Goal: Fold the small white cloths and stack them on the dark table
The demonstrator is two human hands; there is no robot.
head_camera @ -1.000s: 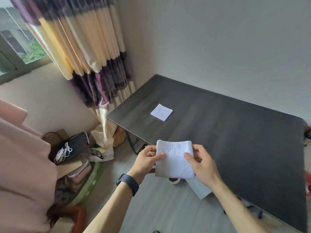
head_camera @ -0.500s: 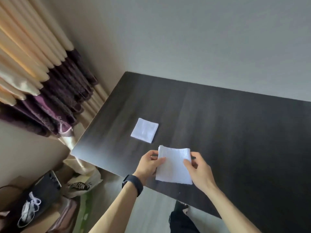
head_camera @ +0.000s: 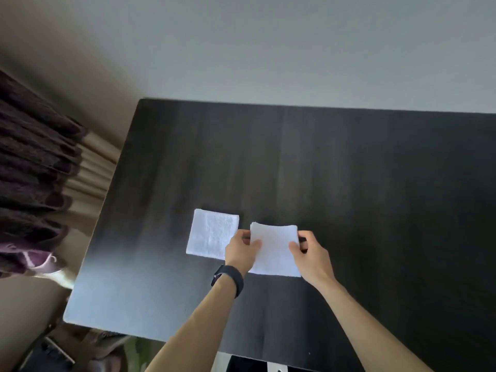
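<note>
over the dark counter [head_camera: 349,170], left hand [head_camera: 240,251] and right hand [head_camera: 311,253] each pinch one side of a folded white cloth [head_camera: 275,248], thumbs on top, fingers hidden behind. at its 9 o'clock a second folded cloth [head_camera: 212,232] lies flat, one corner hidden by the left hand.

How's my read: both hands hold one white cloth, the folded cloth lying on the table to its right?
No: in the head view the folded cloth lies left of the held cloth. The left hand and right hand do hold it.
</note>
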